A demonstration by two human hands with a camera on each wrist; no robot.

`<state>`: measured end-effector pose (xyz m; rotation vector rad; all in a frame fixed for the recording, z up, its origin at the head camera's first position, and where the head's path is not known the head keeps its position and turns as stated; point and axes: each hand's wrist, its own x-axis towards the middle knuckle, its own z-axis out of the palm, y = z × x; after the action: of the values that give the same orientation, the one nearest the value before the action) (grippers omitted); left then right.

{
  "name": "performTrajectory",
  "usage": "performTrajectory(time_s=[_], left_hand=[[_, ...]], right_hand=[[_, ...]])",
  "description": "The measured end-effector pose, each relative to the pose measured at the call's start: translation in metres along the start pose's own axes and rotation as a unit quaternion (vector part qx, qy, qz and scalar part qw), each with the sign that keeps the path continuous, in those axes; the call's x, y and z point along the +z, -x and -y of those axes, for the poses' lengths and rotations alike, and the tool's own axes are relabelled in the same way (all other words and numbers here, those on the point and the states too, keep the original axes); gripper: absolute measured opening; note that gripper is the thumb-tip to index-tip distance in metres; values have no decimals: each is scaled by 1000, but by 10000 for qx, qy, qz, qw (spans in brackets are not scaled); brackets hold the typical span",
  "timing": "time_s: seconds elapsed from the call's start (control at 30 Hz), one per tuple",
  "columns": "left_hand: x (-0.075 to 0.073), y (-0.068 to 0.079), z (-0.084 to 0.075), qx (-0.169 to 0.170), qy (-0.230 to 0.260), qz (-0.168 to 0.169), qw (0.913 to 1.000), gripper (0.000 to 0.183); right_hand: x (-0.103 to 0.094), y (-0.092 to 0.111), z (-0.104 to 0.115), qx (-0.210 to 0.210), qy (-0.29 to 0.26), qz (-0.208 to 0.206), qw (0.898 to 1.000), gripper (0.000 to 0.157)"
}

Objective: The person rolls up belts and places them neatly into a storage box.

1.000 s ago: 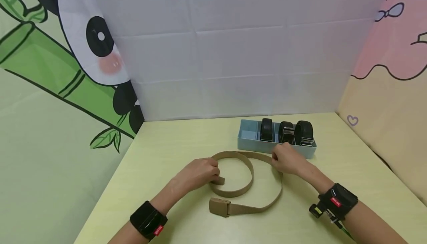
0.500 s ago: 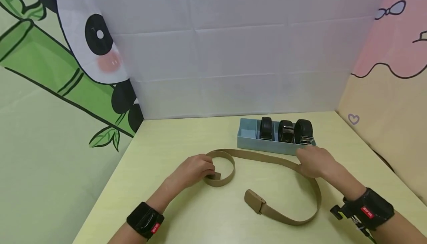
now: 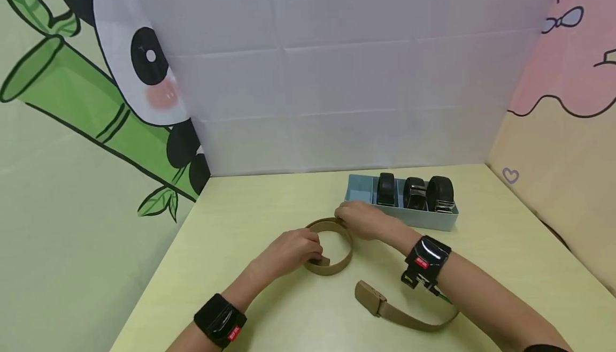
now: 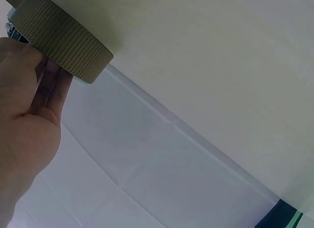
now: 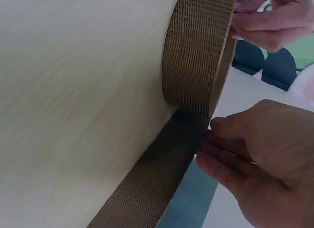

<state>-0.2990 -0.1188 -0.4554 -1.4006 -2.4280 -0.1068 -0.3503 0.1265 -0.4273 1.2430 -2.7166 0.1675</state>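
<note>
A tan webbing belt (image 3: 347,258) stands on edge on the table, one end wound into a loose coil. My left hand (image 3: 294,246) pinches the coil's left side, by the strap's inner end. At the coil's far right side my right hand (image 3: 363,220) holds the strap; in the right wrist view its thumb and fingers (image 5: 223,171) close on the strap's edge just where it leaves the coil. The belt's plastic buckle (image 3: 369,297) lies nearer me, with strap curving right until the right forearm hides it. Woven coil (image 4: 64,39) fills the left wrist view's upper corner.
Behind the right hand stands a blue divided box (image 3: 418,218). Rolled black belts, one of them here (image 3: 386,189), sit in its compartments; the leftmost compartment (image 3: 360,187) holds none. The pale table (image 3: 240,202) ends at a white cloth backdrop.
My right hand went right along the strap, drawing it out, then came back left to the coil. The coil shrank under the left hand, which barely moved. The buckle shifted right.
</note>
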Motion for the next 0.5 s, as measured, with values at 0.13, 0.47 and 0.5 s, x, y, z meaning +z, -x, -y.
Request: performTrajectory(time_s=[0.13, 0.47, 0.5], left_hand=[[1, -3, -4, 39, -93, 59, 9999, 6], [-3, -8, -7, -233, -328, 268, 9988, 9], [-3, -8, -6, -296, -327, 286, 9986, 9]], right_hand=[[12, -18, 4, -18, 352, -150, 9993, 11], [9, 2, -9, 679, 827, 125, 9942, 22], [7, 7, -12, 739, 809, 145, 9939, 21]])
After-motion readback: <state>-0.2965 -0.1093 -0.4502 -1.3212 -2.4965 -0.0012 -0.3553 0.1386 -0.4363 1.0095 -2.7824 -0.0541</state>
